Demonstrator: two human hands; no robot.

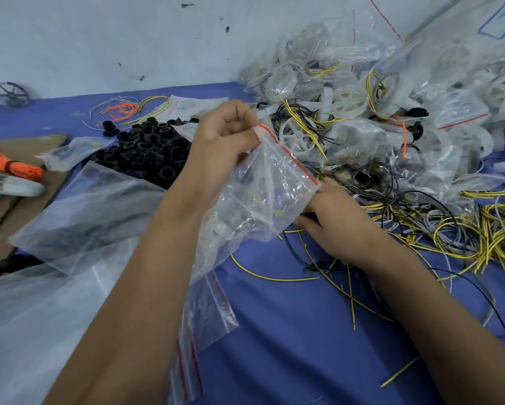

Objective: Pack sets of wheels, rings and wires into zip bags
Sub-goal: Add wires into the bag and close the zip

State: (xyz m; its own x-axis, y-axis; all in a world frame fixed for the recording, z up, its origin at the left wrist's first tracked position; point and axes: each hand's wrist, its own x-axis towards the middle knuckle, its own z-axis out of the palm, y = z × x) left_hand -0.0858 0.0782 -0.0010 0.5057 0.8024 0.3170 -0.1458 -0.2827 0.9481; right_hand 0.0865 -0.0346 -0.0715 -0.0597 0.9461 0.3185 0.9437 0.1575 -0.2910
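One zip bag hangs from the left hand pinching its top corner, red-striped mouth slanting down-right toward the right hand, whose grip is hidden.

clear plastic zip bag with a red seal strip hanging crumpled above the blue cloth, black rubber rings piling at left, yellow-striped wires tangling at right, white spoked plastic wheel lying behind

Even, bright, diffuse lighting, shadows kept faint, glare seen on the plastic bags, edges bent by wide-angle distortion, corners softly blurred
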